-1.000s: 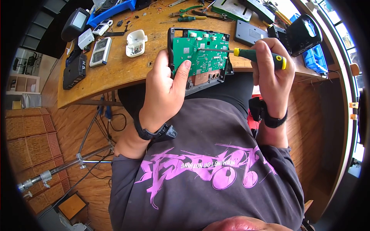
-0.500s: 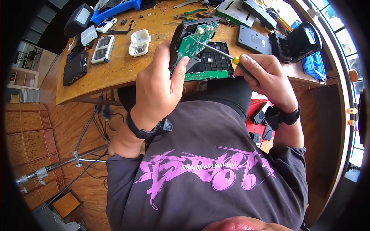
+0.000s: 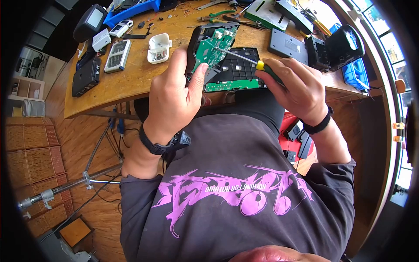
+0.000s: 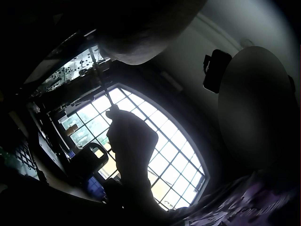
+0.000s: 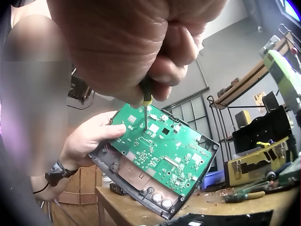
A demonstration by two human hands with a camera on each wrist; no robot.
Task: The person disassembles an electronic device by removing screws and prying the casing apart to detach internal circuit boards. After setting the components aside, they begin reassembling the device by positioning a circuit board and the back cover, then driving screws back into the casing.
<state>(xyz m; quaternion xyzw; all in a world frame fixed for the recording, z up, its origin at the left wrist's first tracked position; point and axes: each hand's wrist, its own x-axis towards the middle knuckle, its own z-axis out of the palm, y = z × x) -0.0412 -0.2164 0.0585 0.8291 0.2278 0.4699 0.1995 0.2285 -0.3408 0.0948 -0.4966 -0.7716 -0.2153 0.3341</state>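
Observation:
The left hand (image 3: 174, 96) grips a black housing by its left side, thumb over the green circuit board (image 3: 204, 51) mounted in it; the housing is tilted. The right hand (image 3: 297, 85) holds a screwdriver (image 3: 240, 55) with a green and yellow handle, its tip against the board. In the right wrist view the tip meets the circuit board (image 5: 164, 146) near its upper middle. Below the housing a black frame with a green strip board (image 3: 233, 84) lies at the table edge. In the left wrist view the right hand (image 4: 131, 139) is a dark silhouette.
On the wooden table (image 3: 131, 81) are a white box (image 3: 158, 49), a grey case (image 3: 118, 56), a dark grey panel (image 3: 288, 46) and a black device (image 3: 86, 77). Pliers and other tools lie behind the held housing, and a blue tray (image 3: 133, 12) stands at the back left.
The housing has tilted from facing up to steeply angled and moved slightly left, uncovering the black frame beneath. The right hand and screwdriver have shifted left and lower with it.

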